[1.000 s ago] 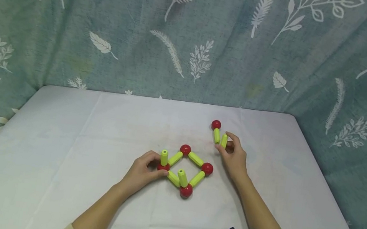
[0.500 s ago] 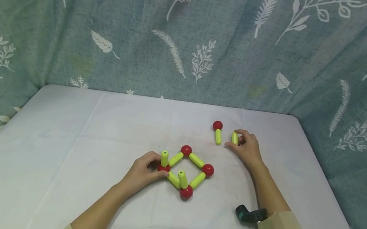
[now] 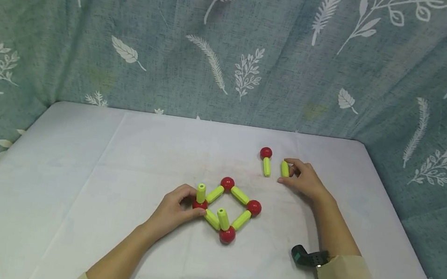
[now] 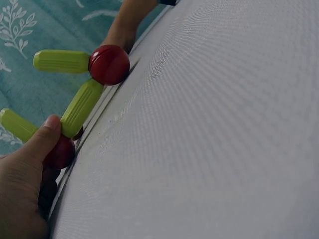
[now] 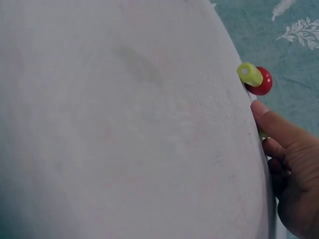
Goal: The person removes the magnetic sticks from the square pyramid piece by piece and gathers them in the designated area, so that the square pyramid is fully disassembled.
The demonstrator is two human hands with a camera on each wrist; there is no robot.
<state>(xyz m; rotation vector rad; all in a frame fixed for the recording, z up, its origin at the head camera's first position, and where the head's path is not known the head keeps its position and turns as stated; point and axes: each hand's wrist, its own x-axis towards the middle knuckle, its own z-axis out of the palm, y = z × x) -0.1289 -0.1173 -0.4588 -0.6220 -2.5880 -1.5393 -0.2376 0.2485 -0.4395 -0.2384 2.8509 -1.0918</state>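
Note:
In the head view, four-sided frame work of green rods (image 3: 240,195) and red balls (image 3: 254,208) lies on the table. My left hand (image 3: 174,206) grips its left corner ball (image 3: 199,205) between thumb and fingers. A green rod (image 3: 201,193) stands upright on that ball, and another upright rod (image 3: 223,218) rises from the near corner ball (image 3: 227,234). Farther back, my right hand (image 3: 303,180) pinches a loose green rod (image 3: 285,169) by its ends. In the right wrist view the hand (image 5: 294,154) mostly hides this rod.
Left of the loose rod lies a separate red ball (image 3: 266,152) with one green rod (image 3: 267,167) attached, pointing toward the near side. A white cloth covers the table (image 3: 142,147). Leaf-patterned curtain (image 3: 154,55) hangs behind and beside it.
My right hand has moved right with the loose rod, away from the rod attached to the separate ball, then slightly back left. My left hand keeps its grip on the corner ball.

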